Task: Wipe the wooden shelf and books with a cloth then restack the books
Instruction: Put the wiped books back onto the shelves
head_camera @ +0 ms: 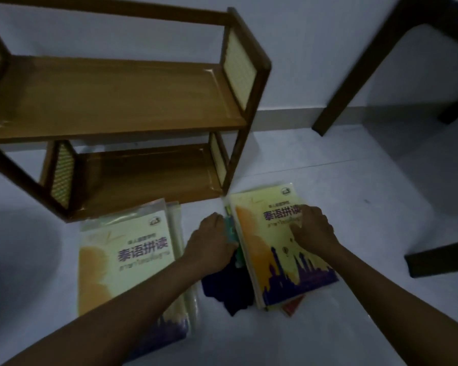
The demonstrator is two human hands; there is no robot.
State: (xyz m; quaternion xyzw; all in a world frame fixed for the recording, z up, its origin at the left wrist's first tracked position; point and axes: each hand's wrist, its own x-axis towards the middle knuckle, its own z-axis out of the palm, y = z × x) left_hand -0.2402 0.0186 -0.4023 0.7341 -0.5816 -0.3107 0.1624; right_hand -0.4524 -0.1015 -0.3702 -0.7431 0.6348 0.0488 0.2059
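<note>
Both hands' fingers (296, 228) on right book stack (280, 249); cloth (222, 286) beside.

Pale floor (328, 334) — shelf (117, 101), books (127, 260), cloth (228, 289).

A dark wooden table leg (365, 62) slants down to the pale tiled floor (354, 186) at upper right, before a white wall (302, 48) with a light skirting strip (288, 120), another dark furniture foot (442, 257) lying low at right.

Both forearms stretched forward, bare. Left hand (212, 237) knuckles-up against the left edge of the right book stack (280, 249), fingers curled at its side. Right hand (312, 228) palm-down on its top cover, fingers bent.
</note>
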